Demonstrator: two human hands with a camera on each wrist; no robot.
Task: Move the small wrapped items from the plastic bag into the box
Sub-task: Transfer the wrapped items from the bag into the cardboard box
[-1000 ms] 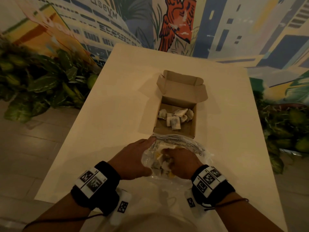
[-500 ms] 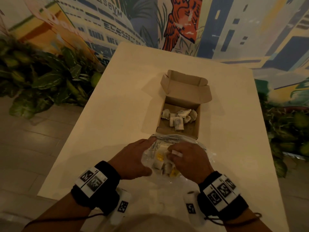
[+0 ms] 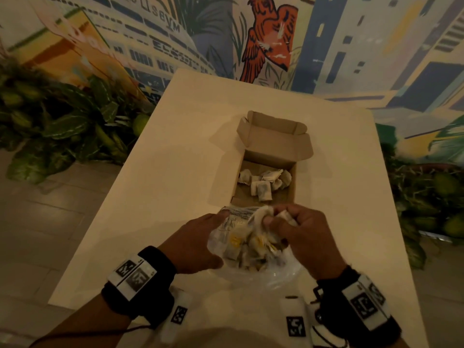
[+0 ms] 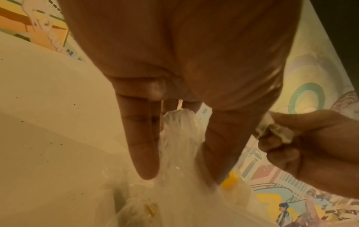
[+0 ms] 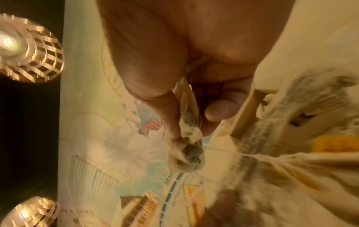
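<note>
An open cardboard box (image 3: 297,183) stands mid-table with several small wrapped items (image 3: 263,184) at its far end. Just in front of it lies the clear plastic bag (image 3: 273,275), with more wrapped items (image 3: 241,244) inside. My left hand (image 3: 213,232) holds the bag's left rim; in the left wrist view the plastic (image 4: 180,135) is bunched between my thumb and fingers. My right hand (image 3: 278,222) hovers over the bag's mouth at the box's near wall. It grips a small clump of wrapped items (image 5: 188,147), pinched between thumb and fingers.
The pale table (image 3: 160,187) reaches back to a painted mural wall (image 3: 266,41). Leafy plants (image 3: 50,126) stand on the floor to the left, and more plants (image 3: 431,197) on the right. Bare tabletop lies on both sides of the box.
My right hand has come up out of the bag with a clump of wrapped items and moved a little toward the box. The left hand has kept its hold on the bag.
</note>
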